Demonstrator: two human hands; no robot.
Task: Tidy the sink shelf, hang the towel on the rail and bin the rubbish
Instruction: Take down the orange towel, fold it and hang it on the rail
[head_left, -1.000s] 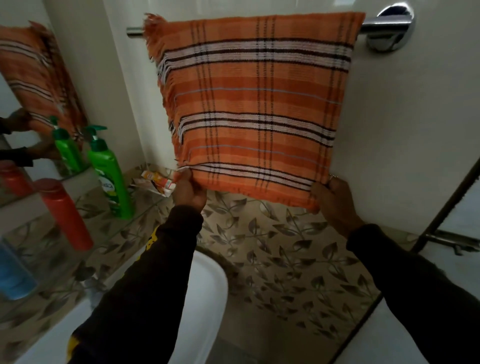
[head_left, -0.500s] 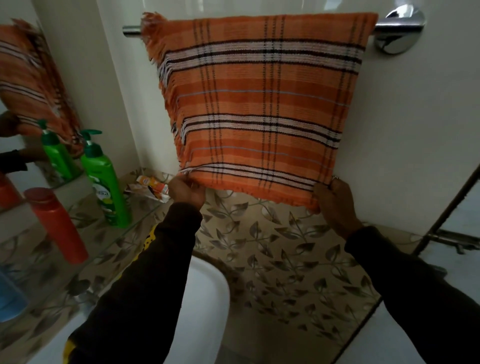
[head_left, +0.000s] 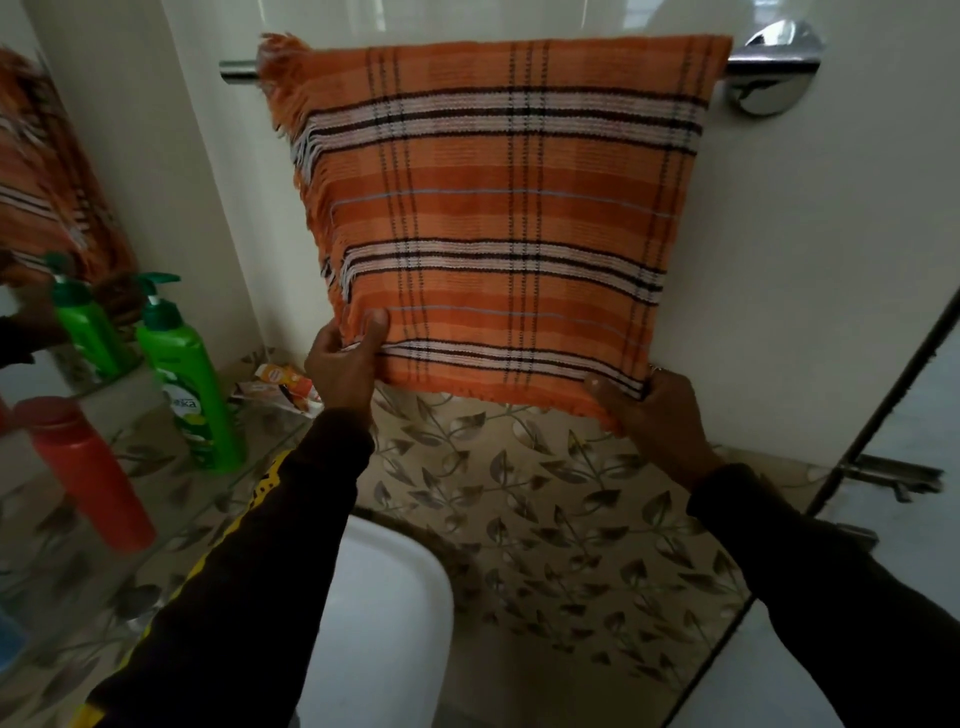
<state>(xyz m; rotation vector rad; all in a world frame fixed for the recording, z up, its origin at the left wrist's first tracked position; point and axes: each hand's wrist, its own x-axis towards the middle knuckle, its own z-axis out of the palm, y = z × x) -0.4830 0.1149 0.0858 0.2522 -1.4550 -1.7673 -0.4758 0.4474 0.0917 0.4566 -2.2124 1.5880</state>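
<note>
An orange plaid towel (head_left: 498, 208) hangs folded over the chrome rail (head_left: 769, 65) on the white wall. My left hand (head_left: 345, 364) pinches the towel's lower left corner, thumb on the front of the cloth. My right hand (head_left: 654, 410) grips the lower right corner from below. A crumpled orange and white wrapper (head_left: 283, 387) lies on the glass shelf (head_left: 171, 499) just left of my left hand.
On the shelf stand a green pump bottle (head_left: 189, 384) and a red bottle (head_left: 88, 467); a blue item shows at the far left edge. A mirror (head_left: 47, 208) backs the shelf. The white sink (head_left: 387, 623) is below. A glass door edge (head_left: 883, 415) runs down the right.
Both hands stay on the towel's bottom corners. My left hand has shifted up so its thumb now lies over the front of the cloth. The view has drifted slightly.
</note>
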